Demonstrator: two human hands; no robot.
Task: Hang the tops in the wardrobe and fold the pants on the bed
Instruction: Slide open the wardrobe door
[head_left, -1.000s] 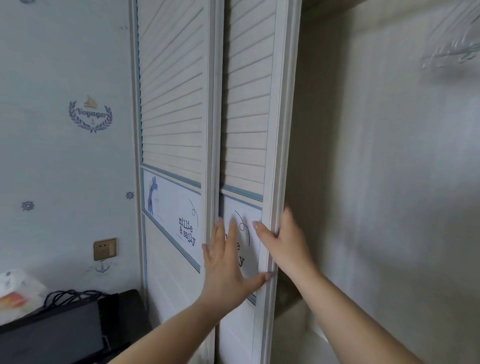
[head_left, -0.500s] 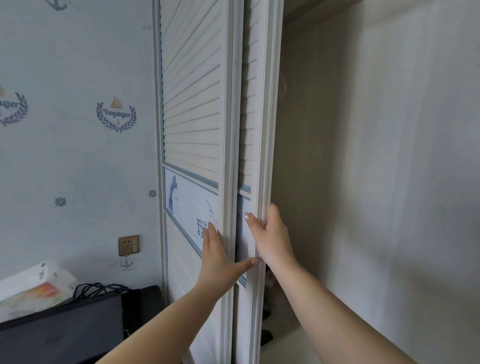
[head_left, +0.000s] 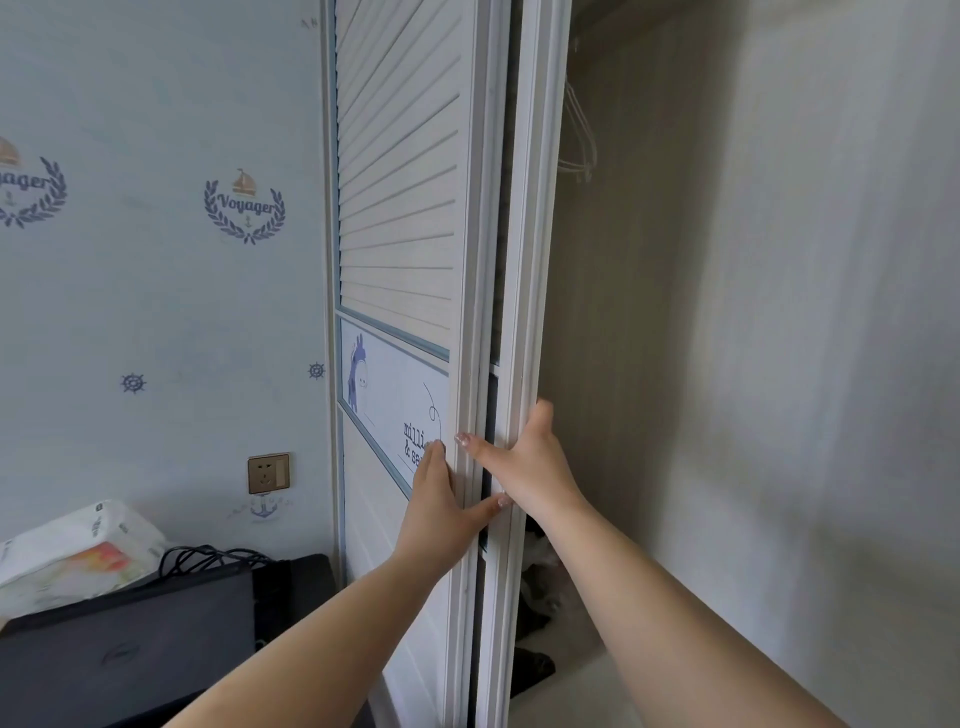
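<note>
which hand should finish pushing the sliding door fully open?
Probably right. The right hand already wraps the sliding door's free edge, while the left hand only lies flat across the other door's frame.

The right hand's (head_left: 524, 467) fingers are hidden behind the sliding door's (head_left: 524, 260) edge, dark clothing (head_left: 535, 582) low in the wardrobe (head_left: 727, 364) is too dim to identify, and the hangers (head_left: 579, 135) show only partly.
</note>
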